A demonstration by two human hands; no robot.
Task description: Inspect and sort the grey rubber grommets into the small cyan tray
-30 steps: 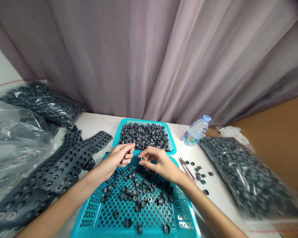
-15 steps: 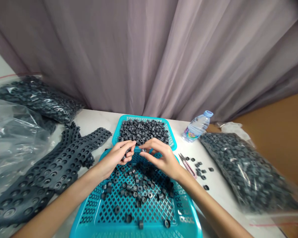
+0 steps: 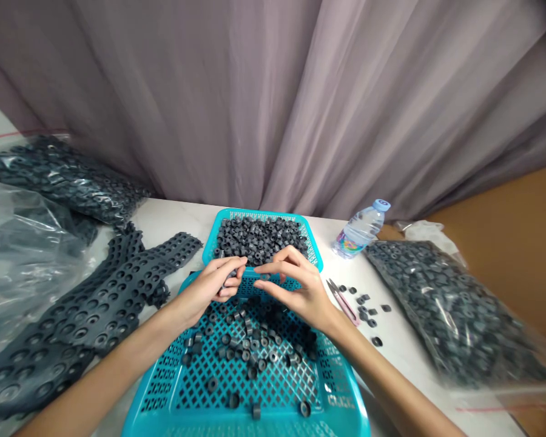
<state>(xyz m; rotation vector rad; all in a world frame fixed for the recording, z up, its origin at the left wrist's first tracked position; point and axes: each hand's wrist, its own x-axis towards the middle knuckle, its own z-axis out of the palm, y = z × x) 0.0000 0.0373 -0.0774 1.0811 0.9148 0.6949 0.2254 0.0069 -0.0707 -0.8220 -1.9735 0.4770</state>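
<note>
My left hand [image 3: 212,286] and my right hand [image 3: 295,288] meet over the far edge of the near turquoise basket [image 3: 164,388]. The left hand's fingers are closed on several small dark grey rubber rings. The right hand's thumb and forefinger pinch one such ring next to the left fingertips. Loose grey rings [image 3: 250,346] lie scattered on the near basket's lattice floor. Just beyond the hands, a second turquoise basket [image 3: 316,252] is heaped with the same rings [image 3: 259,237].
Dark perforated rubber strips [image 3: 95,303] lie left of the baskets, with clear bags of dark parts [image 3: 64,182] behind them. On the right sit pink-handled snips [image 3: 343,303], several loose rings [image 3: 366,306], a water bottle [image 3: 359,230] and a big bag of rings [image 3: 446,309]. A curtain hangs behind.
My right hand has moved left until its fingertips meet the left hand's. The view has shifted slightly, so the table things sit a bit higher in the picture.
</note>
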